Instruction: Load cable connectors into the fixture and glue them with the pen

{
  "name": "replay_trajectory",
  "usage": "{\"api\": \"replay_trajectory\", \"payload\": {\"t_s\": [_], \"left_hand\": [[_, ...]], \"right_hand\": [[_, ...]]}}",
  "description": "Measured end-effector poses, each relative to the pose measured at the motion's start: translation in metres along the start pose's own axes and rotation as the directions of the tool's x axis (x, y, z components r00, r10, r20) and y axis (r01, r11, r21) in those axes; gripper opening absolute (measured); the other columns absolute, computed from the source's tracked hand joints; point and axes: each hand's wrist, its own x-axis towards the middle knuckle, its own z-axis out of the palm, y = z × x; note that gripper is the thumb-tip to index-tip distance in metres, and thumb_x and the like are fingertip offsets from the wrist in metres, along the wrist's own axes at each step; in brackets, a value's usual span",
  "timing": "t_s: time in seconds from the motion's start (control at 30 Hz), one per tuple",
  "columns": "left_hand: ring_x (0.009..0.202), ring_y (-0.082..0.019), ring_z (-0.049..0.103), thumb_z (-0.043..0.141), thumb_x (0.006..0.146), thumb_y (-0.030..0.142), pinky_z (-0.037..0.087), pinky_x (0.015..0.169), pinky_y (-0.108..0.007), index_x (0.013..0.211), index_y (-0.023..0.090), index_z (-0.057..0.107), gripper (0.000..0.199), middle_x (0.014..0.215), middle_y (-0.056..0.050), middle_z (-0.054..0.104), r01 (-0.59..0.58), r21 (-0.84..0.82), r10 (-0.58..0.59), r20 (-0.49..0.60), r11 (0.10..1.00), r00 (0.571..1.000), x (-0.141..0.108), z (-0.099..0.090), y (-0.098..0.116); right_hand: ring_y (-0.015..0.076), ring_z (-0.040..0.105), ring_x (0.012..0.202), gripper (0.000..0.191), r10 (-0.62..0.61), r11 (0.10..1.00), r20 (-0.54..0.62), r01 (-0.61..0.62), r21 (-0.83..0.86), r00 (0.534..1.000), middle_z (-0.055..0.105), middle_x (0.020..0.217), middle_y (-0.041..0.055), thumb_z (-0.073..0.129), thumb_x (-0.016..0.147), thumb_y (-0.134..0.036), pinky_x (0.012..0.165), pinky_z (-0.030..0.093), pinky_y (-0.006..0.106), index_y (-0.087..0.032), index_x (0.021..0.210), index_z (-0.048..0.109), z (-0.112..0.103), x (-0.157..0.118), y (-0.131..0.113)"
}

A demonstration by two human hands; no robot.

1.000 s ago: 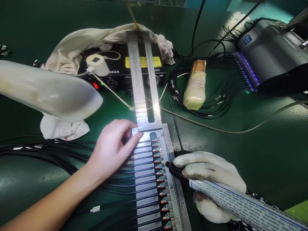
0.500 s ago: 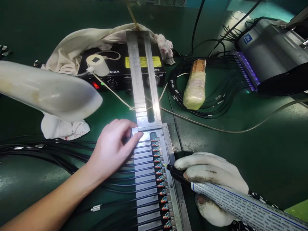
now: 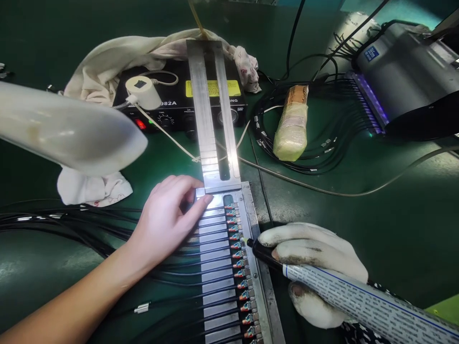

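My left hand [image 3: 168, 215], bare, pinches the edge of a flat metal fixture [image 3: 215, 279] between thumb and fingers. Black cables [image 3: 215, 262] lie side by side across it, their stripped ends and small metal connectors [image 3: 238, 254] lined up along the right rail [image 3: 256, 276]. In a stained white glove with bare fingertips, my right hand [image 3: 319, 258] is closed around a dispensing syringe [image 3: 344, 289] with a printed wrap and black front end. Its yellowish tip [image 3: 245, 240] points left, close to one upper connector; whether it touches cannot be told.
A slotted metal plate [image 3: 202, 119] extends beyond the fixture, over a black 982A control box [image 3: 172, 112]. At left looms a white lamp head [image 3: 89, 129]. A tape-wrapped block [image 3: 292, 129], coiled cables [image 3: 261, 138] and a purple-lit grey machine [image 3: 401, 81] stand at right.
The syringe tip has shifted slightly up the row, toward the neighbouring connector. My left hand keeps its hold on the fixture. The whole view has moved a little.
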Motion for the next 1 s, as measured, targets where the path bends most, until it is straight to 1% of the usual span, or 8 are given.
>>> {"api": "replay_trajectory", "payload": {"t_s": [0.17, 0.27, 0.4, 0.5, 0.6, 0.73, 0.9, 1.0], "left_hand": [[0.073, -0.016, 0.049, 0.058, 0.093, 0.038, 0.038, 0.067, -0.031, 0.094, 0.020, 0.059, 0.019, 0.076, 0.002, 0.052, 0.000, 0.000, 0.000, -0.001, 1.000, 1.000, -0.001, 0.001, 0.000], [0.072, -0.016, 0.049, 0.059, 0.092, 0.039, 0.038, 0.067, -0.032, 0.094, 0.020, 0.060, 0.019, 0.075, 0.002, 0.052, 0.008, 0.001, -0.008, -0.006, 1.000, 1.000, -0.001, 0.001, 0.000], [0.072, -0.016, 0.050, 0.058, 0.092, 0.039, 0.039, 0.066, -0.031, 0.095, 0.020, 0.060, 0.019, 0.075, 0.002, 0.052, 0.001, 0.002, -0.001, -0.007, 1.000, 1.000, -0.001, 0.001, 0.000], [0.072, -0.016, 0.050, 0.059, 0.092, 0.040, 0.039, 0.066, -0.031, 0.094, 0.021, 0.060, 0.019, 0.075, 0.002, 0.052, 0.005, -0.002, -0.005, -0.003, 1.000, 1.000, 0.000, 0.001, 0.001], [0.071, -0.016, 0.050, 0.059, 0.092, 0.041, 0.039, 0.065, -0.030, 0.094, 0.021, 0.060, 0.020, 0.075, 0.002, 0.052, 0.016, -0.007, -0.016, 0.007, 1.000, 1.000, 0.000, 0.001, 0.001], [0.073, -0.017, 0.050, 0.059, 0.092, 0.042, 0.039, 0.063, -0.030, 0.094, 0.021, 0.060, 0.021, 0.075, 0.001, 0.053, 0.017, -0.009, -0.017, 0.007, 1.000, 1.000, 0.000, 0.000, 0.001], [0.074, -0.016, 0.050, 0.060, 0.091, 0.041, 0.039, 0.063, -0.029, 0.095, 0.021, 0.060, 0.020, 0.076, 0.001, 0.053, 0.029, -0.013, -0.029, 0.008, 1.000, 1.000, -0.001, -0.001, 0.001], [0.074, -0.016, 0.050, 0.060, 0.092, 0.040, 0.039, 0.062, -0.029, 0.095, 0.021, 0.059, 0.019, 0.076, 0.001, 0.053, 0.028, -0.010, -0.028, 0.008, 1.000, 1.000, 0.000, 0.000, 0.002]], "right_hand": [[0.0202, 0.073, 0.090, 0.017, 0.004, 1.000, 0.014, -0.003, -0.017, 1.000, 0.074, 0.098, 0.0080, 0.058, 0.081, -0.020, 0.077, 0.061, 0.029, -0.015, 0.097, 0.064, -0.001, 0.002, 0.000], [0.0207, 0.073, 0.095, 0.016, -0.014, 0.999, 0.031, 0.016, -0.051, 0.999, 0.074, 0.100, 0.0086, 0.056, 0.092, -0.027, 0.078, 0.060, 0.031, -0.016, 0.100, 0.063, -0.005, -0.002, -0.004], [0.0205, 0.072, 0.097, 0.027, -0.021, 0.998, 0.012, 0.022, -0.057, 1.000, 0.073, 0.105, 0.0100, 0.048, 0.100, -0.038, 0.085, 0.058, 0.032, -0.016, 0.101, 0.062, -0.008, -0.011, -0.011], [0.0201, 0.072, 0.094, 0.022, -0.013, 0.999, 0.001, 0.013, -0.032, 1.000, 0.073, 0.100, 0.0080, 0.050, 0.098, -0.033, 0.084, 0.058, 0.031, -0.016, 0.100, 0.063, -0.006, -0.015, -0.013], [0.0202, 0.072, 0.093, 0.015, -0.002, 1.000, 0.010, 0.002, -0.003, 1.000, 0.073, 0.097, 0.0068, 0.056, 0.091, -0.025, 0.081, 0.059, 0.030, -0.015, 0.099, 0.063, -0.002, -0.015, -0.009], [0.0214, 0.072, 0.093, 0.017, 0.005, 1.000, 0.027, -0.005, 0.018, 1.000, 0.072, 0.099, 0.0070, 0.058, 0.085, -0.021, 0.079, 0.059, 0.031, -0.015, 0.101, 0.063, -0.001, -0.015, -0.005], [0.0212, 0.072, 0.093, 0.018, 0.010, 1.000, 0.030, -0.010, 0.026, 0.999, 0.072, 0.101, 0.0078, 0.057, 0.087, -0.022, 0.078, 0.059, 0.031, -0.015, 0.102, 0.063, -0.001, -0.014, -0.005], [0.0206, 0.073, 0.091, 0.016, 0.013, 1.000, 0.023, -0.013, 0.021, 1.000, 0.073, 0.096, 0.0068, 0.054, 0.092, -0.025, 0.077, 0.059, 0.031, -0.016, 0.100, 0.064, -0.001, -0.013, -0.006]]}}
